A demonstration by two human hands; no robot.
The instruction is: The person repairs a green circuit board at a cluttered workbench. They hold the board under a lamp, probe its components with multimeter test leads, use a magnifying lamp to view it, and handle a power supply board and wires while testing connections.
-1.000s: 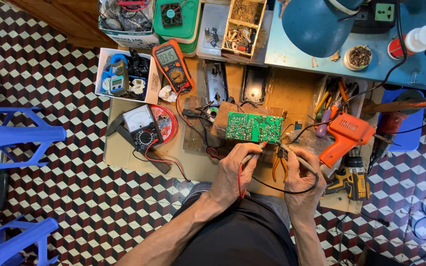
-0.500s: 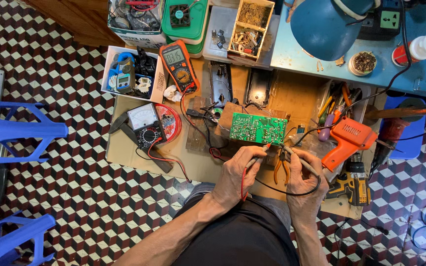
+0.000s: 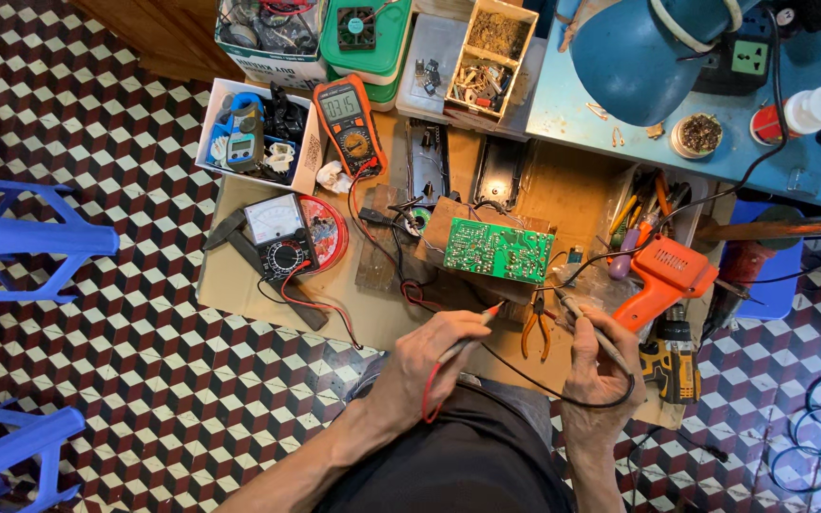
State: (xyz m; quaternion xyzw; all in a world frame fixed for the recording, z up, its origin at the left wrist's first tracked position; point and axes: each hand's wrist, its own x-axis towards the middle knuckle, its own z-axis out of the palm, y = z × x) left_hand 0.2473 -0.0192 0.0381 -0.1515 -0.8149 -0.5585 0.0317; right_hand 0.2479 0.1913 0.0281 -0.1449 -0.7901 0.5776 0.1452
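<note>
Probes held just short of the board

Your left hand (image 3: 429,356) gripped the red-tipped meter probe (image 3: 472,332), your right hand (image 3: 601,366) the black-tipped meter probe (image 3: 582,318); the green rectangular circuit board (image 3: 498,250) lay at twelve o'clock on the worktop (image 3: 239,285), long axis three-to-nine, roughly equally near both.

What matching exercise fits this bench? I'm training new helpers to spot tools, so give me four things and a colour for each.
Things:
1. circuit board
2. lamp shade
3. probe in the left hand
4. solder gun

Colours:
A. orange
B. red
C. green
D. blue

Pairs: 1-C, 2-D, 3-B, 4-A. The right hand holds a black probe.
</note>
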